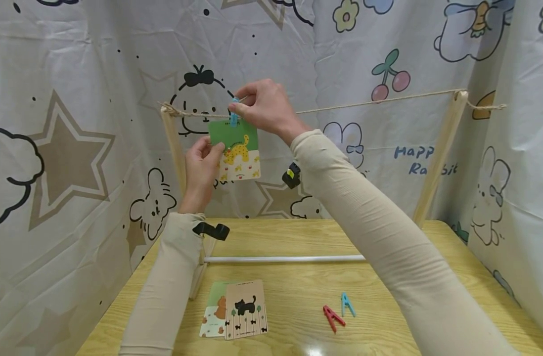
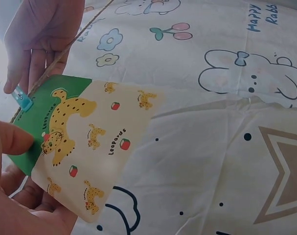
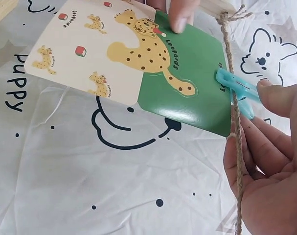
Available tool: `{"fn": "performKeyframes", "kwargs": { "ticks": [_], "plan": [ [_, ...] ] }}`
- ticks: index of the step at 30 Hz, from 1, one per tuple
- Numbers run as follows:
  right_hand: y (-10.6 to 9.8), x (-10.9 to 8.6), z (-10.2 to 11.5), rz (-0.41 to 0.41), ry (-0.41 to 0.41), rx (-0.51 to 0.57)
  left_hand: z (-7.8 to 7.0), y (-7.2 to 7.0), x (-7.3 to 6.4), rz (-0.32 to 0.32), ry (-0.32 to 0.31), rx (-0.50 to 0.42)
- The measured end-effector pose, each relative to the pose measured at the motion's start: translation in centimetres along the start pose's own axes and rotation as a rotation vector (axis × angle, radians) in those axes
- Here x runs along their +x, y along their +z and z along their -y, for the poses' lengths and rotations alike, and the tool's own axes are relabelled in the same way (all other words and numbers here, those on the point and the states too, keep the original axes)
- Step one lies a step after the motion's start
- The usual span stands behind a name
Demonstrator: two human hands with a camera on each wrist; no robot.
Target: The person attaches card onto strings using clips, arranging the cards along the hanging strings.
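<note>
A green and cream leopard card (image 1: 237, 165) hangs at the rope (image 1: 342, 107), its top edge against it. My left hand (image 1: 201, 168) pinches the card's left side, thumb in front and fingers behind. With thumb and fingers, my right hand (image 1: 268, 110) grips a light blue clothespin (image 3: 236, 87); its tips sit over the rope and the card's top edge. In the left wrist view the same clothespin (image 2: 22, 99) overlaps the green part of the card (image 2: 84, 142).
Two more cards (image 1: 247, 311) lie overlapped on the wooden table (image 1: 298, 287). To their right lie a red clothespin (image 1: 333, 317) and a blue one (image 1: 347, 304). Wooden posts (image 1: 440, 158) hold the rope, and a white rod (image 1: 285, 259) runs low between them. A printed curtain hangs behind.
</note>
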State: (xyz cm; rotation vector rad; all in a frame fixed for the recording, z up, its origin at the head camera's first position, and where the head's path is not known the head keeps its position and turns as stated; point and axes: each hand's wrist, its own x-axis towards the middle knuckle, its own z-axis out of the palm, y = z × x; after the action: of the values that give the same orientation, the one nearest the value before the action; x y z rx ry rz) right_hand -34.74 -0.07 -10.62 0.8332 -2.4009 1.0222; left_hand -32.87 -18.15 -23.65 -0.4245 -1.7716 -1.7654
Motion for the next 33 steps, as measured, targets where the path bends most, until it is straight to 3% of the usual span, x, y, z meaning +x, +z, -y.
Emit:
{"fn": "performKeyframes", "kwargs": {
  "ticks": [11, 17, 23, 28, 33],
  "plan": [
    [-0.9, -1.3, 0.4, -0.075, -0.046, -0.053, 0.4, 0.6, 0.0, 0.008, -0.018, -0.034],
    [-1.6, -3.3, 0.3, -0.127, -0.119, -0.05, 1.2, 0.4, -0.7, 0.03, -0.062, -0.04],
    [-2.2, -7.9, -1.8, -0.158, -0.186, 0.004, 2.6, -0.5, -2.4, 0.114, -0.126, 0.023],
    [-3.0, -12.7, -4.2, -0.121, -0.15, -0.036, 4.0, -1.5, -4.0, 0.164, -0.153, 0.074],
    [-3.7, -17.6, -6.9, -0.08, -0.094, -0.041, 5.2, -2.3, -6.0, 0.221, -0.183, 0.193]
  ]
}}
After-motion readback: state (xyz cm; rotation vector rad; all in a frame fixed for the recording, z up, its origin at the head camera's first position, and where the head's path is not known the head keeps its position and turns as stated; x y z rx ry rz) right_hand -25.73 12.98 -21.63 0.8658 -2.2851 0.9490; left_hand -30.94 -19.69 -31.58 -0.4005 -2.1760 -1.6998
